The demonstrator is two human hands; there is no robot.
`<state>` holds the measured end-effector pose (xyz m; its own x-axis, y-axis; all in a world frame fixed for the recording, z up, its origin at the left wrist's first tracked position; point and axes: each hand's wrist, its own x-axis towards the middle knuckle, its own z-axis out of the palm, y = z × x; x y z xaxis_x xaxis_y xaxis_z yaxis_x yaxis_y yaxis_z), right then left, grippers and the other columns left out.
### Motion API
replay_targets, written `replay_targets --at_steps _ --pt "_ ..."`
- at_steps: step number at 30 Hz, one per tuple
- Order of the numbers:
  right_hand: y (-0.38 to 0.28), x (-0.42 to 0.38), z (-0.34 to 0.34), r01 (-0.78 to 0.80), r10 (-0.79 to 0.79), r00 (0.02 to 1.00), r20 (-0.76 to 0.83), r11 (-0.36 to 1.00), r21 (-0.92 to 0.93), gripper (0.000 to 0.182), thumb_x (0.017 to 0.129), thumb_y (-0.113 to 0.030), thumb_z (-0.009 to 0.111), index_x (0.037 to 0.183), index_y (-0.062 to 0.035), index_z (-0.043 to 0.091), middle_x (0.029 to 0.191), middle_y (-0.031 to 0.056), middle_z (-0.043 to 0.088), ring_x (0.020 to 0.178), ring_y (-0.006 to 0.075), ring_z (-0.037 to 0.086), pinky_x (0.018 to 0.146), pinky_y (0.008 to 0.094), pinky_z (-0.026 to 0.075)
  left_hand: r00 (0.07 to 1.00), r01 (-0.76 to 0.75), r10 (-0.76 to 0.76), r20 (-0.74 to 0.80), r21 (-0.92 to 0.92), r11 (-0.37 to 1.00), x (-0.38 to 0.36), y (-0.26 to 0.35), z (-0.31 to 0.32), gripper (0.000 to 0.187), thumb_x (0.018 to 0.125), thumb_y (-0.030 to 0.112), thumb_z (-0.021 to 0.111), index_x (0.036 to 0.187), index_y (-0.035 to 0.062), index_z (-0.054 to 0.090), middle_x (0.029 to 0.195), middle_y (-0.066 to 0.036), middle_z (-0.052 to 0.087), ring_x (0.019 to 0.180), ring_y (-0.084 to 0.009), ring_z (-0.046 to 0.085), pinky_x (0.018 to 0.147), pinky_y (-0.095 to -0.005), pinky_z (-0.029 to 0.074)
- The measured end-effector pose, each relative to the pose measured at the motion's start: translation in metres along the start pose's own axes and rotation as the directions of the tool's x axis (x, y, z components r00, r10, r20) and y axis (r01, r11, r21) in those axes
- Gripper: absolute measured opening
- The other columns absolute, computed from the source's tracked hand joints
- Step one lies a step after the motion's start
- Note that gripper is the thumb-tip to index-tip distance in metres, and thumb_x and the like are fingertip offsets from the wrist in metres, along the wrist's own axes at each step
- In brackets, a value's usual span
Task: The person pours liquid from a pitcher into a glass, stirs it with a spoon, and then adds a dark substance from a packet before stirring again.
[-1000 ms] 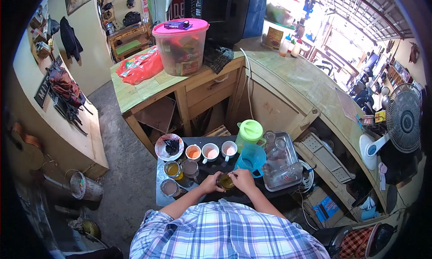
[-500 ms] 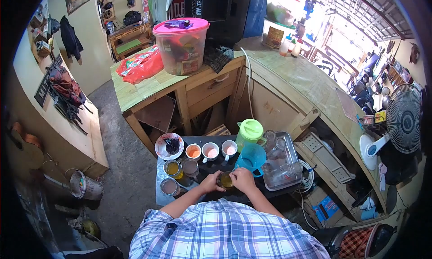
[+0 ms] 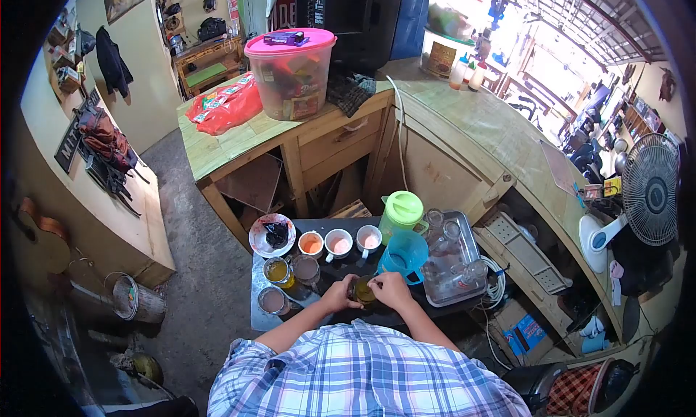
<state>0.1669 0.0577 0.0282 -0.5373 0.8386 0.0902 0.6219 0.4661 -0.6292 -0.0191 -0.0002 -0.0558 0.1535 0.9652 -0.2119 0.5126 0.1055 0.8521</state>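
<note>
A glass of yellow-green drink [image 3: 363, 290] stands on the dark tabletop in front of me. My left hand [image 3: 338, 295] is wrapped around its left side. My right hand [image 3: 392, 290] is closed, with the fingertips pinched at the glass's right rim; whatever they may hold is too small to make out. Left of my hands are another glass of yellow drink [image 3: 278, 272] and two glasses of greyish-brown drink [image 3: 306, 270], [image 3: 274, 300]. Behind them sit a cup with orange contents [image 3: 311, 243] and two white cups with pale pink contents [image 3: 338, 244], [image 3: 369, 239].
A blue pitcher [image 3: 403, 255] and a lidded green pitcher [image 3: 403, 213] stand right of the cups. A metal tray [image 3: 444, 299] holds several clear glasses. A bowl with a dark plastic bag [image 3: 272, 235] is at the back left. A wooden counter [image 3: 435, 113] rises behind.
My right hand's fingers have shifted slightly at the glass's rim. My left hand stays around the glass, and the view has moved a little.
</note>
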Motion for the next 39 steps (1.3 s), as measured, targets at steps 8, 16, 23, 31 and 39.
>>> replay_targets --at_steps 8,16,23,31,39 --pt "-0.012 -0.006 -0.016 -0.035 0.032 0.995 0.096 0.999 0.023 0.014 0.079 -0.017 0.065 0.080 -0.0057 0.074 0.080 0.0165 0.066 0.079 0.0335 0.064 0.072 0.0438 0.052 0.978 -0.193 0.199 -0.067 0.090 0.977 -0.012 0.025 -0.018 0.109 0.056 0.035 0.090 0.140 0.0022 0.030 0.128 -0.019 0.051 0.116 -0.0349 0.052 0.097 -0.0422 0.043" --pt "-0.058 -0.013 -0.058 0.162 -0.169 0.978 -0.121 0.985 -0.065 0.028 0.079 -0.018 0.069 0.107 -0.0107 0.071 0.079 0.0136 0.067 0.074 0.0294 0.062 0.068 0.0411 0.050 0.889 -0.450 0.459 -0.009 0.176 0.876 -0.009 0.075 -0.032 0.055 0.077 0.031 0.075 0.123 0.0059 0.058 0.130 -0.014 0.055 0.128 -0.0342 0.044 0.109 -0.0552 0.028" --pt "-0.048 -0.013 -0.067 0.289 -0.273 0.945 -0.183 0.955 0.069 0.043 0.074 -0.021 0.076 0.115 -0.0132 0.067 0.093 0.0127 0.067 0.091 0.0310 0.061 0.083 0.0393 0.049 0.863 -0.480 0.485 -0.143 0.069 0.874 -0.005 0.056 -0.014 0.018 0.084 0.011 0.065 0.102 0.0078 0.070 0.112 -0.010 0.067 0.117 -0.0300 0.055 0.105 -0.0479 0.036" --pt "0.074 -0.018 -0.011 -0.462 0.594 0.701 -0.396 0.800 0.382 0.078 0.082 -0.035 0.071 0.138 0.0006 0.031 0.099 0.0172 0.062 0.090 0.0290 0.061 0.077 0.0426 0.049 0.807 -0.454 0.437 -0.396 0.056 0.889 -0.006 0.056 -0.012 0.012 0.087 0.012 0.060 0.089 0.0027 0.067 0.112 -0.012 0.066 0.114 -0.0310 0.054 0.098 -0.0411 0.042" --pt "0.071 -0.035 -0.013 -0.337 0.690 0.707 -0.153 0.519 0.786 0.059 0.084 -0.014 0.063 0.134 0.0022 0.035 0.078 0.0074 0.058 0.051 0.0098 0.049 0.046 0.0240 0.038 0.844 -0.425 0.410 -0.346 0.035 0.904 -0.004 0.049 -0.011 0.016 0.088 0.014 0.060 0.086 0.0006 0.053 0.116 -0.017 0.059 0.111 -0.0325 0.054 0.094 -0.0413 0.043"
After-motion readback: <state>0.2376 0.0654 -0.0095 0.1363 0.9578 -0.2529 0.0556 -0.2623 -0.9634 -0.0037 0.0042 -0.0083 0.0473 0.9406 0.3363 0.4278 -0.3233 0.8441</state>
